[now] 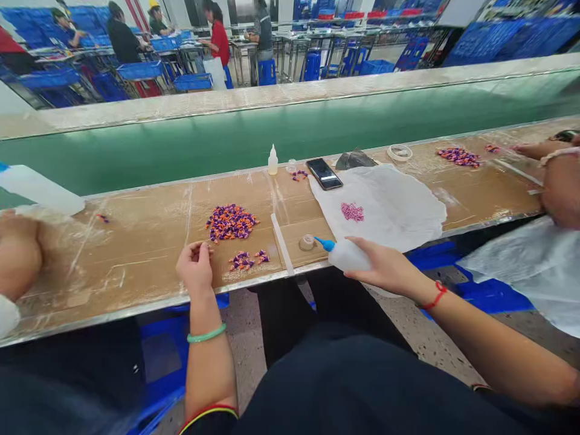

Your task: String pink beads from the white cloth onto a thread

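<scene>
Head view: right hand holds squeeze bottle over bench edge.

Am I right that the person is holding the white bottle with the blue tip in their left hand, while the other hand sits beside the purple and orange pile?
Not quite: the head view shows the white bottle in the right hand, the one with the red string bracelet. The left hand is the one beside the purple and orange pile.

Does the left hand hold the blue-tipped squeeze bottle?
No: the right hand grips the white squeeze bottle, while the left hand is apart from it, near the purple and orange pieces.
</scene>
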The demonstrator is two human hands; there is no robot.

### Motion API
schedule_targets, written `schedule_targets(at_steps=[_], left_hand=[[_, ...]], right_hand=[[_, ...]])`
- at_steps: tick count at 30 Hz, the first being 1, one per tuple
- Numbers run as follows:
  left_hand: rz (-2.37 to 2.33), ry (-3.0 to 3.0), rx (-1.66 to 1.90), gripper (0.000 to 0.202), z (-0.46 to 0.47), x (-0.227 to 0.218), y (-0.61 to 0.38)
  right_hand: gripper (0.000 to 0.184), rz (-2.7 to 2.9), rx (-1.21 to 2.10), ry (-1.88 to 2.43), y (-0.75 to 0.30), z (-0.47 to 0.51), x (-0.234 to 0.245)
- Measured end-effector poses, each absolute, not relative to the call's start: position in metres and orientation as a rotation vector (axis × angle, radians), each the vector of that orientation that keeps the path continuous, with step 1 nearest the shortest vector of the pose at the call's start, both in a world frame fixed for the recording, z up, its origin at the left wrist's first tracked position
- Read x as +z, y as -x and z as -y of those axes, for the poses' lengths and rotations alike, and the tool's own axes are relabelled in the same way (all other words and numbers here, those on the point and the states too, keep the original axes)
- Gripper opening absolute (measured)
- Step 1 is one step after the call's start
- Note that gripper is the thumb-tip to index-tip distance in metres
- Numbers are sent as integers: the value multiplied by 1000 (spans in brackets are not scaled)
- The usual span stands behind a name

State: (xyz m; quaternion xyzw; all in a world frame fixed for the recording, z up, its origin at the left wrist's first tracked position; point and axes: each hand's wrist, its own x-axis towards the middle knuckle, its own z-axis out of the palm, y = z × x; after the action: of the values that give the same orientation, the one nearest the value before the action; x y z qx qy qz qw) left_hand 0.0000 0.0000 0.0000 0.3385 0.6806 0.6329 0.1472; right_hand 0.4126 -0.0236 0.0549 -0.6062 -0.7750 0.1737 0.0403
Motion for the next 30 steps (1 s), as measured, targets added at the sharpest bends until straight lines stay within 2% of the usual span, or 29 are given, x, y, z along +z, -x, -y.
schedule_targets(at_steps=[30], left_hand=[[-1963,-961,1805,24,3,-9,4]], right_hand=[[71,2622,368,1851,-409,4,82]])
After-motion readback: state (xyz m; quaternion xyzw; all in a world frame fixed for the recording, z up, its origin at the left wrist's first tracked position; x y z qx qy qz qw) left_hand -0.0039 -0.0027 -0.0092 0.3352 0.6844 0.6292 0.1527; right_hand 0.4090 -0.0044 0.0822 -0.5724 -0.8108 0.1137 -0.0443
